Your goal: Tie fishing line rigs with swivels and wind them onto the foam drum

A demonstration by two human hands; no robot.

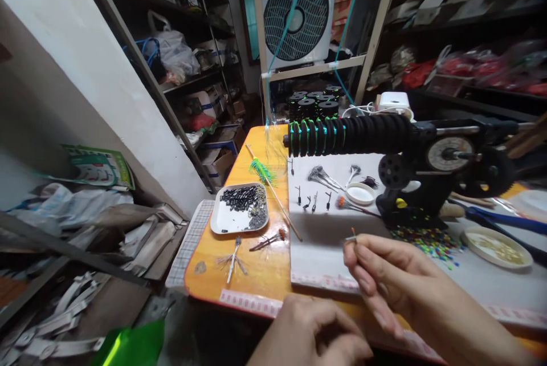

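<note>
My right hand [384, 275] is raised over the white mat [325, 240], thumb and forefinger pinched on a tiny hook-like piece with an orange tip [351, 236]. My left hand [311, 334] rests low at the table's near edge with its fingers curled together; what they hold, if anything, is hidden. Several small dark hooks [311, 202] lie on the mat ahead of my right hand. A white tray [241, 209] with many small black parts sits on the orange table [256, 269] to the left.
A black winding machine [427, 161] with a row of spools wound in green thread [325, 135] stands at the right. Coloured beads [427, 240], small white dishes [359, 193], a stick with green fibres [267, 181], a fan [297, 9] and cluttered shelves surround the table.
</note>
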